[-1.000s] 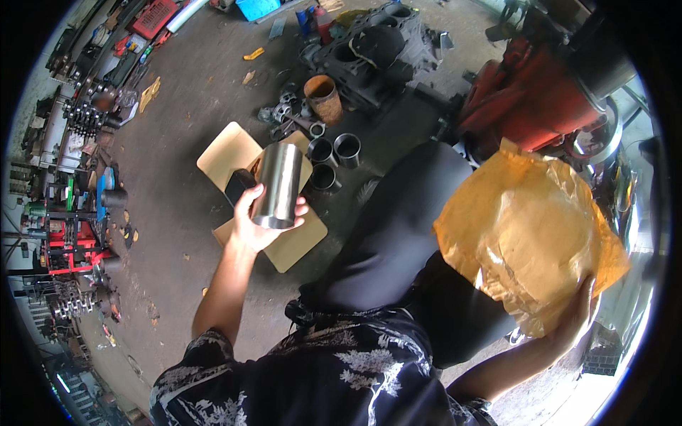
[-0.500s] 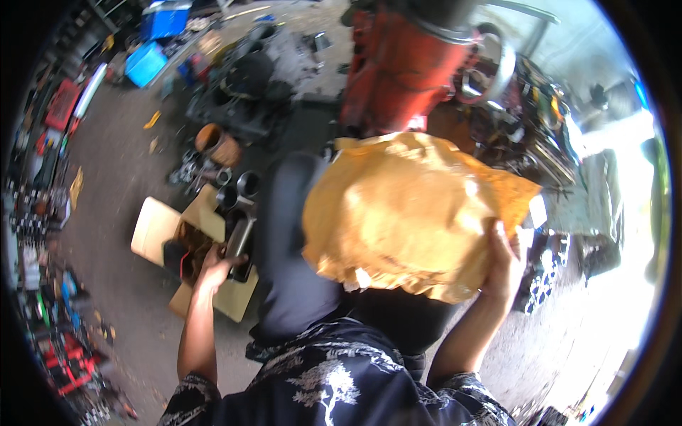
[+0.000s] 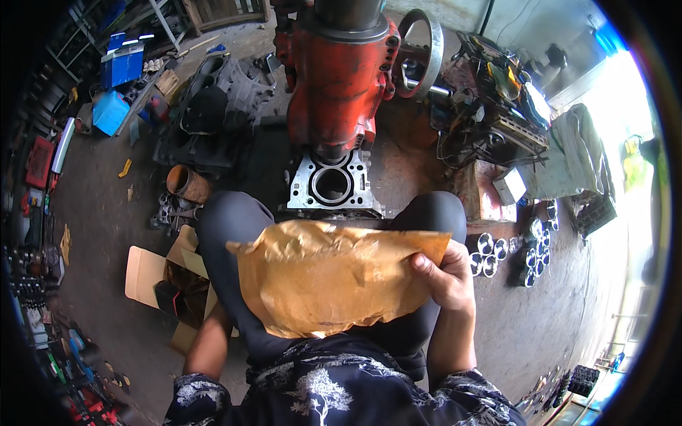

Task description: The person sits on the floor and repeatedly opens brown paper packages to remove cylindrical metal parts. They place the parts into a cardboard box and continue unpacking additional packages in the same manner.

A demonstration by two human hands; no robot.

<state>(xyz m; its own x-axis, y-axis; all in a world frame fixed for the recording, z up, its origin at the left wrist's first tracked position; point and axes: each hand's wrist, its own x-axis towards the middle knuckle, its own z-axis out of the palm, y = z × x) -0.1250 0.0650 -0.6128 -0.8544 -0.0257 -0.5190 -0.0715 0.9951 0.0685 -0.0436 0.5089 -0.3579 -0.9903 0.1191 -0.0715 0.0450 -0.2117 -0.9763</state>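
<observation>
A crumpled sheet of brown paper (image 3: 327, 280) lies across the front of my thighs, its surface shiny in places. My right hand (image 3: 455, 277) grips the right edge of the paper, thumb on top. My left forearm (image 3: 209, 348) comes up from the lower left, but the hand and its fingers are hidden behind my leg and the paper. Beside my left leg stands an open cardboard box (image 3: 149, 277) with its flaps spread and brown wrapping inside. Beyond my knees, a metal engine block (image 3: 302, 195) with a round bore sits beneath a red machine (image 3: 337, 85).
A rusty cylinder (image 3: 188, 184) stands near my left knee. Several metal rings (image 3: 486, 255) rest on the floor to the right. A handwheel (image 3: 426, 57) juts from the red machine. Another engine block (image 3: 213, 106) sits far left; tools line the left edge.
The paper has come down and nearer my lap, uncovering the engine block. My left hand, earlier on a metal cylinder at the box, has moved out of sight. The view has shifted.
</observation>
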